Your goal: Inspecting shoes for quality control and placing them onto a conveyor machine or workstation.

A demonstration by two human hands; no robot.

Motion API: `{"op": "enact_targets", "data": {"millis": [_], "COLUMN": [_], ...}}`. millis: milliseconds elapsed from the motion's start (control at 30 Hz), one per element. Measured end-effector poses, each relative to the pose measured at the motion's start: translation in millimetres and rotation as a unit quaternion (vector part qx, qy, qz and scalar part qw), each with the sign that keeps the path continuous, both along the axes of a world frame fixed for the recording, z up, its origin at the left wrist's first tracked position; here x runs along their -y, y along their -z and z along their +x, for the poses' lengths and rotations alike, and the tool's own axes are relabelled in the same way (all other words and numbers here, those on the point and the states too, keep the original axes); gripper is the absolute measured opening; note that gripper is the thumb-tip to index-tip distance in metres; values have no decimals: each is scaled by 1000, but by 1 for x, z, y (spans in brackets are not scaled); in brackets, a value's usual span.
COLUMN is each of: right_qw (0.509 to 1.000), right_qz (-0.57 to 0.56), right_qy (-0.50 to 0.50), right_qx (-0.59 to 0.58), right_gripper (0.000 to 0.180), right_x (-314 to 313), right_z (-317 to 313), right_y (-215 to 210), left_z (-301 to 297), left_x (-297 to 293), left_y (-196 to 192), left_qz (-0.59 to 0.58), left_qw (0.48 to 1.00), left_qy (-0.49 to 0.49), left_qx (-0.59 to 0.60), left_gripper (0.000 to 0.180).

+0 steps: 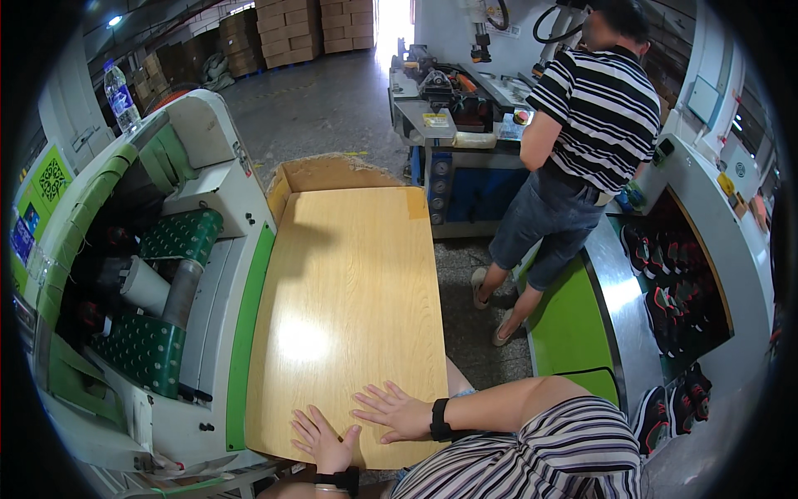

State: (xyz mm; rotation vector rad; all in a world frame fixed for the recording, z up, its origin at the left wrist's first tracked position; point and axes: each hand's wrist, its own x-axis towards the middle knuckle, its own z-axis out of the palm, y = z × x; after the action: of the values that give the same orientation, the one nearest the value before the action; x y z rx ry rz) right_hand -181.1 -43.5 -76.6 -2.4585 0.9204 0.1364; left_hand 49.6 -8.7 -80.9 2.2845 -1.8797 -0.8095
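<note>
Left hand (331, 452) and right hand (401, 415) flat on table (357, 266), fingers spread, gripping nothing. Table's just right of machine (214, 358); looks stiff, smooth (maybe slippery), weight unclear; best held by right edge.

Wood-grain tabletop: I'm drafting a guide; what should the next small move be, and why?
Perhaps lift the right hand toward the front black sneakers at its right: it and the left hand lie spread on the wood-grain tabletop, holding nothing.

Bottle (123, 101) atop white machine (214, 200), stacked brown cartons (288, 32), standing co-worker (592, 125), dark shoes (660, 314) at right
</note>
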Motion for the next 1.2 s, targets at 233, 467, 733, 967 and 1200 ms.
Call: {"op": "enact_targets", "data": {"millis": [233, 467, 733, 967, 1200], "right_qw": [1000, 1000, 1000, 1000, 999], "right_qz": [-2, 3, 2, 9, -26], "right_qy": [-3, 9, 12, 9, 21], "right_qx": [0, 28, 27, 18, 28], "right_gripper": [87, 90, 90, 90, 89], "right_x": [1, 0, 0, 1, -2], "right_z": [-1, 0, -2, 2, 2], "right_y": [1, 2, 3, 1, 7], "left_z": [0, 1, -1, 1, 2], "left_x": [0, 0, 1, -3, -3], "left_y": [2, 2, 1, 0, 6], "left_qz": [-4, -3, -3, -8, -44], "left_qw": [1000, 1000, 1000, 1000, 999], "left_qy": [0, -1, 2, 2, 11], "left_qx": [0, 1, 0, -11, -8], "left_gripper": [122, 122, 122, 121, 118]}}
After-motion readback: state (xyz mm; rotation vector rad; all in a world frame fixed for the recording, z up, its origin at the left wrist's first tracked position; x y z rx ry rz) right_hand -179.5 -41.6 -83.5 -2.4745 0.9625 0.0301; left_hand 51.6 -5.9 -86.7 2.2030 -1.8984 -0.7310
